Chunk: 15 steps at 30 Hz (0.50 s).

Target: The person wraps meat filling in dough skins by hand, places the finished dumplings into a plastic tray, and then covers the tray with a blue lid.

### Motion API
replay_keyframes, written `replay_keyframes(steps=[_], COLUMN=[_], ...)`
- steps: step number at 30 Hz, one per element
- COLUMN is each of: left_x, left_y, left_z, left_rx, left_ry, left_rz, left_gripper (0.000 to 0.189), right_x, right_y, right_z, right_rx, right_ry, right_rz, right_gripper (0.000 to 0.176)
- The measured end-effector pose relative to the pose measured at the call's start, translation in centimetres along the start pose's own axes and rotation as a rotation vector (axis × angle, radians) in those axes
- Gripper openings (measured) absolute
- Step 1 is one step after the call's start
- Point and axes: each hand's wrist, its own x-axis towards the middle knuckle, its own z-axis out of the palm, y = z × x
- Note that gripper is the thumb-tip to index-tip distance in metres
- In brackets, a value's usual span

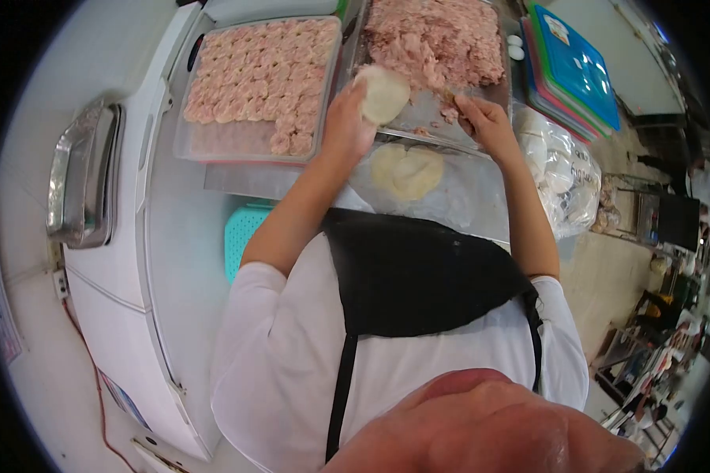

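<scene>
My left hand (350, 126) holds a round, pale dough wrapper (386, 96) up at the near left edge of the meat tray. My right hand (487, 124) is closed on a thin filling tool (450, 99), mostly hidden by the fingers, with bits of meat around its end. Beyond both hands lies a metal tray (426, 126) heaped with pink minced meat (442, 39). Several more dough wrappers (407, 172) lie overlapping on a plastic sheet between my forearms. To the left, a shallow plastic tray (229, 143) carries rows of filled dumplings (260, 71).
Stacked coloured plastic lids (572, 71) stand at the far right, with small white round items (515, 47) beside them. Clear bags of pale round items (556, 165) sit by my right forearm. A turquoise basket (243, 236) is below my left arm. Metal trays (87, 173) lean at far left.
</scene>
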Motion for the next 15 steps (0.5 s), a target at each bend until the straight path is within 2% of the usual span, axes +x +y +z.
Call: replay_keyframes(steps=[1, 4, 5, 8, 9, 12, 15], left_x=[1.6, 2.8, 2.9, 5.4, 5.8, 5.6, 4.3], left_y=[-0.1, 1.3, 1.6, 0.2, -0.6, -1.4, -0.7], left_z=[1.6, 8.1, 9.5, 6.3, 5.0, 6.5, 8.5], left_rx=[-0.052, -0.279, -0.364, -0.377, -0.248, -0.285, -0.244], left_ry=[0.010, -0.014, -0.025, 0.031, 0.000, 0.170, 0.153], left_rz=[-0.007, -0.037, -0.048, -0.153, -0.142, -0.105, -0.119], left_gripper=[0.033, 0.042, 0.047, 0.062, 0.069, 0.065, 0.069], right_x=[-0.5, -0.4, 0.1, -0.7, -2.3, -4.2, -2.8], right_y=[-1.4, -0.8, 0.7, 0.8, -1.7, -2.9, -1.0], right_z=[0.2, 1.4, 1.3, -2.0, -2.7, -2.8, -3.0], right_rx=[0.109, 0.076, -0.027, -0.680, -0.832, -0.885, -0.938], right_ry=[0.004, 0.143, 0.112, 0.218, 0.141, 0.252, 0.242], right_rz=[-0.050, -0.081, -0.103, -0.494, -0.318, -0.458, -0.505], right_gripper=[0.034, 0.035, 0.032, 0.029, 0.032, 0.027, 0.024])
